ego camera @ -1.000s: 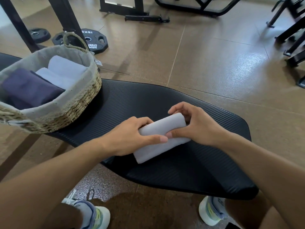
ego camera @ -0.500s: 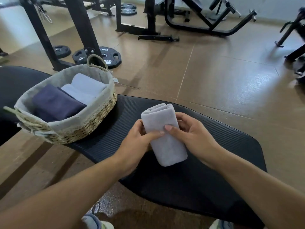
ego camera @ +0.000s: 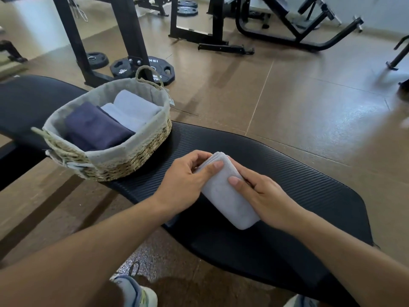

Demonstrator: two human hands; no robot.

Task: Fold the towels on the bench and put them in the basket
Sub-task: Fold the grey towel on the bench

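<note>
A folded light grey towel [ego camera: 225, 196] is held between both hands just above the black bench pad [ego camera: 298, 173]. My left hand [ego camera: 186, 180] grips its far left side, thumb across the top. My right hand [ego camera: 263, 196] grips its right side, thumb on top and fingers underneath. The woven basket [ego camera: 124, 160] with a grey cloth liner stands on the bench to the left. Inside it lie a folded dark navy towel [ego camera: 97, 129] and two folded light towels [ego camera: 132, 105].
Black weight plates [ego camera: 155, 67] and a rack's upright posts [ego camera: 130, 36] stand on the brown floor behind the basket. More gym machine frames [ego camera: 287, 38] fill the far background. My shoes [ego camera: 135, 291] show under the bench's near edge.
The towel has turned from lying crosswise on the pad to pointing away from me, lifted between both hands. The view has tilted up, so the basket sits nearer the middle.
</note>
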